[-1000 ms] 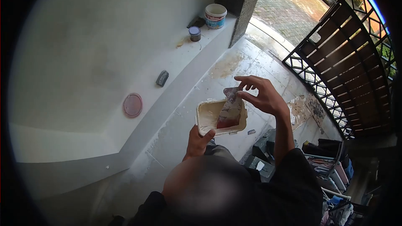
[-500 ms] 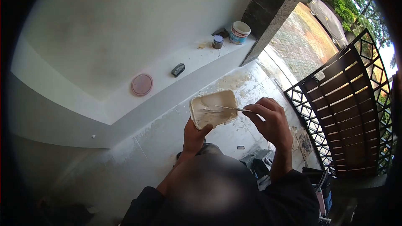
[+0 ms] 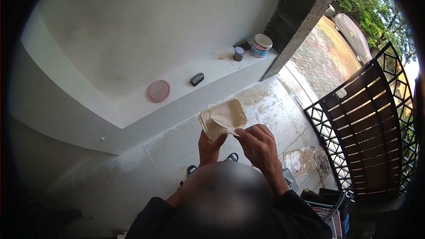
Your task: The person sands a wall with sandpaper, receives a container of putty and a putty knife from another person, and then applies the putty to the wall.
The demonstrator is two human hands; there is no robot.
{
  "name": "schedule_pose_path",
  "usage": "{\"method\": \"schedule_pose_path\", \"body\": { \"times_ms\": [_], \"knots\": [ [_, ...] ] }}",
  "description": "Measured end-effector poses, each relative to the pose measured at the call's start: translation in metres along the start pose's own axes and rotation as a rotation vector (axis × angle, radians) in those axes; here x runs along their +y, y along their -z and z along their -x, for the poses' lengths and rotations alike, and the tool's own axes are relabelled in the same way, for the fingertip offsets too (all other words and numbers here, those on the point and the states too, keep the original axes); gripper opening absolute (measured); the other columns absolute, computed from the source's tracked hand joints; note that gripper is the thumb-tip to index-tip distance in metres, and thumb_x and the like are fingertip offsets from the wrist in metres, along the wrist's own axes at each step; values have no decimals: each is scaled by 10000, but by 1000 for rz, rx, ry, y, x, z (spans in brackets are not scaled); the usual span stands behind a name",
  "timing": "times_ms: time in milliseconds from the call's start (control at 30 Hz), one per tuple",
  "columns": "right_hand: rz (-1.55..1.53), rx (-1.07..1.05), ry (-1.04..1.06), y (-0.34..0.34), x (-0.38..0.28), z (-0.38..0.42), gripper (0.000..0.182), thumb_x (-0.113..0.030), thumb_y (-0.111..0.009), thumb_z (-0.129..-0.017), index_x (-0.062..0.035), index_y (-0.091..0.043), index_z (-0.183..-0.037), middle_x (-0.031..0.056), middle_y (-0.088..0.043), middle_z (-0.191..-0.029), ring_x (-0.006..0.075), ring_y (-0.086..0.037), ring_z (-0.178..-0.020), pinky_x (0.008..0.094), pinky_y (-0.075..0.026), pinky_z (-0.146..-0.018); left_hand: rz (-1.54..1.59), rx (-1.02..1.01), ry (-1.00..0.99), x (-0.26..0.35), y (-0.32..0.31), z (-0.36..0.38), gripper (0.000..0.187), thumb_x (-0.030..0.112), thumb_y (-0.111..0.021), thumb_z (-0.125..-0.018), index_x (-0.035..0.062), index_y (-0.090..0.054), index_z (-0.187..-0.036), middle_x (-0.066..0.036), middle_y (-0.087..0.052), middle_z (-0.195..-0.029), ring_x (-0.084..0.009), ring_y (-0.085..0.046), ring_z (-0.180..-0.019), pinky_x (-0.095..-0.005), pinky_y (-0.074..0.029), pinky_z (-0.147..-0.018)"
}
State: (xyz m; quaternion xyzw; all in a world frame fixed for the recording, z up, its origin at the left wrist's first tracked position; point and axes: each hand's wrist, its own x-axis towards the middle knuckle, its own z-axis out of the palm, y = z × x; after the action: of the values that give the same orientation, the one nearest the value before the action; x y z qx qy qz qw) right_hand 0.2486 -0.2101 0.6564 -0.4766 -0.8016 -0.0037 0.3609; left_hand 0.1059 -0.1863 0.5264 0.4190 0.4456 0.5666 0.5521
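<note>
So the tub point(image 3: 239, 109) was held pretty much mid-view over the grubby tiled floor point(image 3: 166, 146): cream, plastic-looking, a rectangle with rounded corners and paste smeared around inside. Left hand point(image 3: 209, 150) had it clamped at about 7 o'clock, thumb by the rim, most of the other fingers hidden. Right hand point(image 3: 260, 147) came in at 4 o'clock, pinching a thin, flat scraper point(image 3: 222, 122) caked in pale goo, its blade angled across the tub toward 10. Couldn't tell if it touched the bottom.

Going round from the tub, the smooth white ledge point(image 3: 179, 92) carried a round, dusty-pink lid point(image 3: 159, 91) at 10, a chunky dark block point(image 3: 197, 79) at 11, then a squat little can point(image 3: 239, 54) and a labelled bucket point(image 3: 261, 46) between 12 and 1. Slatted gate point(image 3: 366, 126) with black lattice edging stood at 3.
</note>
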Motion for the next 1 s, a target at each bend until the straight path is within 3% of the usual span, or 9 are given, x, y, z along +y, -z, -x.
{"method": "schedule_pose_path", "body": {
  "times_ms": [33,200,433,500,667,800,900,1000],
  "knots": [
    [25,44,-37,2,2,0,223,-14,-749,-712,-30,-688,-925,65,-594,-740,231,-571,-692,353,-469,-620,123,-13,-12,-11,0,-1,520,238,-777,-803,-10,-518,-1179,-80,-635,-1069,-135,-593,-980,-272,-479,-847],
    [98,37,-50,-1,12,7,247,-9,-749,-705,-39,-695,-945,75,-596,-743,240,-577,-693,345,-476,-617,116,-89,31,-10,-3,7,543,247,-776,-802,-15,-509,-1195,-82,-630,-1065,-134,-593,-948,-271,-479,-827],
    [-79,42,-124,-3,4,8,266,-2,-749,-701,-42,-699,-960,80,-605,-751,240,-589,-704,341,-487,-618,109,-94,37,-6,8,2,508,216,-756,-807,-18,-511,-1186,-81,-632,-1059,-139,-595,-934,-279,-484,-820],
    [35,103,-96,-5,2,8,283,5,-750,-692,-45,-700,-966,77,-605,-746,237,-587,-698,339,-486,-618,118,-99,28,-13,10,1,515,225,-761,-802,-17,-513,-1184,-81,-633,-1058,-139,-595,-934,-281,-483,-821],
    [-42,69,-65,-19,-5,10,292,20,-746,-682,-46,-704,-963,71,-596,-719,234,-583,-677,331,-478,-608,158,-71,44,-5,13,-1,535,264,-774,-792,-15,-524,-1173,-80,-635,-1057,-141,-596,-932,-282,-480,-823],
    [-34,150,-164,-16,1,7,207,44,-723,-710,-17,-707,-907,80,-610,-707,217,-587,-646,312,-473,-586,135,-77,-16,-7,21,-5,536,300,-766,-801,-14,-532,-1167,-83,-640,-1049,-148,-598,-930,-282,-479,-821],
    [-224,281,-440,-16,7,5,33,18,-678,-809,36,-681,-837,90,-608,-685,153,-573,-620,262,-437,-579,96,-82,-8,-2,22,-8,552,325,-762,-805,-16,-530,-1172,-86,-641,-1054,-148,-598,-934,-281,-479,-824],
    [-427,293,-574,-24,31,16,131,-45,-639,-880,61,-649,-803,50,-603,-692,98,-548,-654,238,-411,-604,82,-88,5,-1,24,-11,574,345,-760,-805,-22,-522,-1176,-88,-638,-1066,-146,-595,-945,-280,-477,-833]
  ]
}}
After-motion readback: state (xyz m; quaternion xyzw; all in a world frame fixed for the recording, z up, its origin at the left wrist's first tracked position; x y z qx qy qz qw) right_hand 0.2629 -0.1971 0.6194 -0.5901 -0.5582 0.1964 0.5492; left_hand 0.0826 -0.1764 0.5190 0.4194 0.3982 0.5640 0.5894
